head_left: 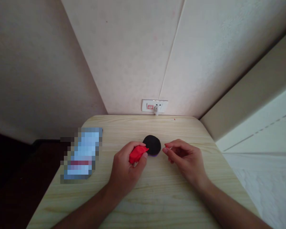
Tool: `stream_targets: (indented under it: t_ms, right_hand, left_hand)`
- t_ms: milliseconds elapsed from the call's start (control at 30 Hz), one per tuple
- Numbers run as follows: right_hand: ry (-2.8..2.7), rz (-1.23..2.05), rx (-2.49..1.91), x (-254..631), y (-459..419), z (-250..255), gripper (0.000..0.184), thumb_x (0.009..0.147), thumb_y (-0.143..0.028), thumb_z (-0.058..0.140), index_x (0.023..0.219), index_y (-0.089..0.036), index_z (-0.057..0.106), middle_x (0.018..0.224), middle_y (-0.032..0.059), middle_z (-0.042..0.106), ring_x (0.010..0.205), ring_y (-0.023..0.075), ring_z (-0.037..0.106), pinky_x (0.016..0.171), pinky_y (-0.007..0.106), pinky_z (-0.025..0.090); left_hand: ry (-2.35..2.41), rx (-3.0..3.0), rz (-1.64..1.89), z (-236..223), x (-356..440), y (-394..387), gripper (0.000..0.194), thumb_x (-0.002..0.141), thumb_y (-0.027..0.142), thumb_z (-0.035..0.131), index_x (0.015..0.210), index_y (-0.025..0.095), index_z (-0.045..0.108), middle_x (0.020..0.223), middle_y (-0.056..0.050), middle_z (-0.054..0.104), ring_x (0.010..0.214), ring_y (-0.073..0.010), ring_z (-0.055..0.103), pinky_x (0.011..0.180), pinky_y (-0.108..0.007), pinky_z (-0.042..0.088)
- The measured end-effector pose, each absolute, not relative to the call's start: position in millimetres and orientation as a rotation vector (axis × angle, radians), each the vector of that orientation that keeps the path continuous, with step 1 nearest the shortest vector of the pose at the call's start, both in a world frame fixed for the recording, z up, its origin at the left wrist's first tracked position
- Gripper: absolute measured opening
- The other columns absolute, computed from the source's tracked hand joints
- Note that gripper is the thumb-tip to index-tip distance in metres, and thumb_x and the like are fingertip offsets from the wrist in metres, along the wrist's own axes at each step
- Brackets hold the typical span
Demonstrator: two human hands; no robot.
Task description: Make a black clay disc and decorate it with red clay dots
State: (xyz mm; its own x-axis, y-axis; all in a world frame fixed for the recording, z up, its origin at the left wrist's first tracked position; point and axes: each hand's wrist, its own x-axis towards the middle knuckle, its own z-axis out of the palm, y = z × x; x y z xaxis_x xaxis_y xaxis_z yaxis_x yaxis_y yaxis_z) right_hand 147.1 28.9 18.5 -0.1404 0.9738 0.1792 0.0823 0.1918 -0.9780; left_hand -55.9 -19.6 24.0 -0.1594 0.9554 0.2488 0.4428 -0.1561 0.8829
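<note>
My left hand (126, 162) is wrapped round a soft red lump of modelling clay (136, 154), which tapers to a small point between thumb and forefinger. A flat, round black disc (153, 144) lies on the table just past those fingertips, with a thin purple edge (153, 155) showing along its near side. To the right of the disc, my right hand (184, 156) pinches a tiny red piece of clay (166, 146) between thumb and fingertips. A gap separates the two hands.
Both forearms reach over a pale wood-grain table (147, 200). On its left lies a blurred-out phone-like object (83, 152). A wall socket (154, 105) with a white plug sits just behind the far edge. White bedding or cloth (257, 184) borders the right side.
</note>
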Motion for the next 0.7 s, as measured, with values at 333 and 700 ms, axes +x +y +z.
stream_targets:
  t_ms: [333, 700]
  right_hand:
    - [-1.744, 0.974, -1.121, 150.6, 37.8, 29.0, 0.023, 0.095, -0.038, 0.066, 0.085, -0.019, 0.074, 0.070, 0.0010, 0.063, 0.054, 0.0114, 0.056, 0.049, 0.024, 0.044]
    - [-2.262, 0.463, -1.010, 138.9, 57.6, 44.2, 0.013, 0.099, -0.021, 0.058, 0.096, -0.018, 0.070, 0.084, 0.0041, 0.065, 0.059, 0.0117, 0.057, 0.052, 0.025, 0.045]
  left_hand:
    - [1.559, 1.535, 1.337, 18.2, -55.1, -17.3, 0.015, 0.087, 0.021, 0.064, 0.101, 0.021, 0.069, 0.096, -0.002, 0.075, 0.087, -0.0188, 0.069, 0.080, -0.030, 0.052]
    - [1.536, 1.511, 1.324, 15.5, -51.2, -18.3, 0.018, 0.084, 0.018, 0.064, 0.101, 0.021, 0.068, 0.095, -0.002, 0.074, 0.085, -0.0193, 0.069, 0.078, -0.031, 0.052]
